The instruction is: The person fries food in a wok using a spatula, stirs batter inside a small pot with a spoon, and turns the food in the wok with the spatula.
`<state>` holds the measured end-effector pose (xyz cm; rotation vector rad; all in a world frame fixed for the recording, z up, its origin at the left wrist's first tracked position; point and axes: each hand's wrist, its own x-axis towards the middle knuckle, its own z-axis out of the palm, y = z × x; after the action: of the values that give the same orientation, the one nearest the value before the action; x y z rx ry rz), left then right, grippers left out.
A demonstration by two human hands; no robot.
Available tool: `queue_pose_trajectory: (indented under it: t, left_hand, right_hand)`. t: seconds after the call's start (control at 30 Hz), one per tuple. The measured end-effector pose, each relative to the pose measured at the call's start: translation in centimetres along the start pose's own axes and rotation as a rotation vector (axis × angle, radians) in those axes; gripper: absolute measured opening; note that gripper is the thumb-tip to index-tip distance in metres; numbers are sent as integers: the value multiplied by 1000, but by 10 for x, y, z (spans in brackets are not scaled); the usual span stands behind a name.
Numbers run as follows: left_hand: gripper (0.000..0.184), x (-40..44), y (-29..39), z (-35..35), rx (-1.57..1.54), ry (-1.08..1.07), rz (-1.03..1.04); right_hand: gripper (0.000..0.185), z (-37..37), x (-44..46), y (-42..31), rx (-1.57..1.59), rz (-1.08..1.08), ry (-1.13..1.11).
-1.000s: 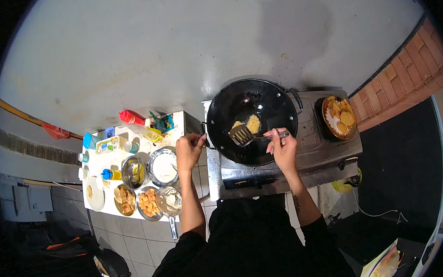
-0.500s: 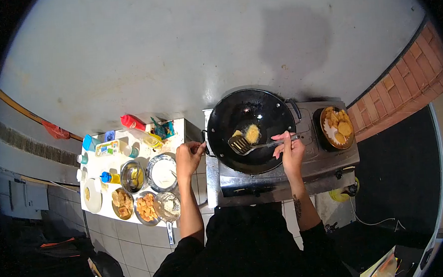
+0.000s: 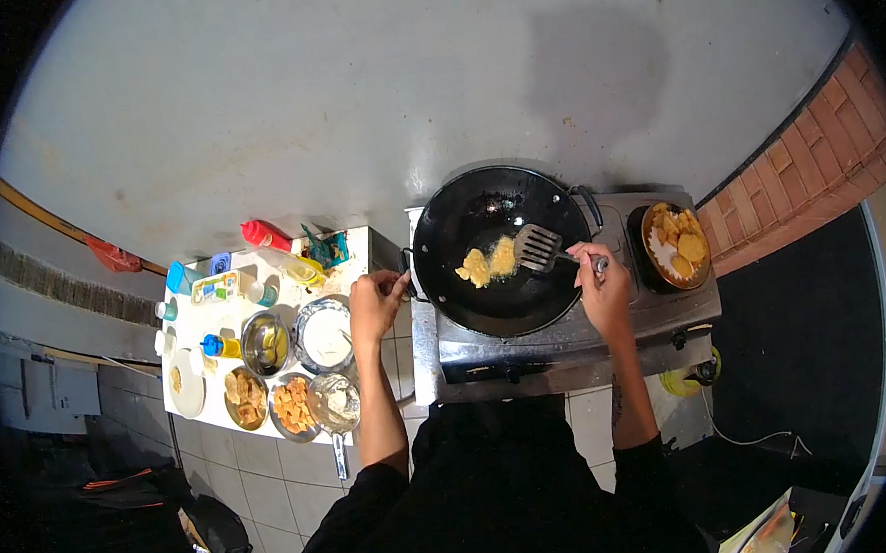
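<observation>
A black wok [image 3: 499, 198] sits on the steel stove [image 3: 607, 343]. Two golden battered pieces [image 3: 475, 268] lie side by side in it, left of the spatula head. My right hand [image 3: 603, 273] is closed on the handle of the slotted spatula [image 3: 539, 248], whose head is just right of the pieces, over the wok. My left hand [image 3: 379, 298] pinches the wok's left handle [image 3: 407, 274] at its fingertips.
At the right of the stove stands a plate [image 3: 648, 249] of fried pieces. The white table [image 3: 359, 243] on the left bears a bowl of white batter [image 3: 326, 335], orange chunks [image 3: 293, 404], a sieve [image 3: 334, 402] and bottles. Brick edging [image 3: 798, 173] runs at the right.
The spatula has moved right, from over the left piece to the right side of both pieces, and my right hand has shifted right with it. My left hand stays at the wok handle.
</observation>
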<state>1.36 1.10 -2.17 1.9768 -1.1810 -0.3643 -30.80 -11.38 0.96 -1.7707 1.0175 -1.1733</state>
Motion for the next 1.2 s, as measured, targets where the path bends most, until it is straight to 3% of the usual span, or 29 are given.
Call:
queue_pose_trajectory:
  t: [0.27, 0.4, 0.7, 0.8, 1.03, 1.2]
  left_hand:
    - [29, -1, 16, -5, 36, -9, -34]
    - [28, -3, 15, -5, 15, -18, -84]
    - [25, -3, 12, -1, 52, -25, -81]
    - [28, -2, 5, 3, 55, 7, 31]
    - [29, -4, 11, 0, 46, 18, -38]
    - [30, -3, 15, -4, 76, -18, -67]
  right_hand:
    - [9, 22, 9, -2, 44, -22, -69]
    - [5, 37, 6, -8, -51, -47, -210]
    - [6, 51, 10, -15, -48, -105, -239]
    - [7, 51, 17, -13, -29, -181, -225]
    - [9, 37, 15, -21, 59, -79, -225]
    - [13, 36, 14, -18, 96, -132, -247]
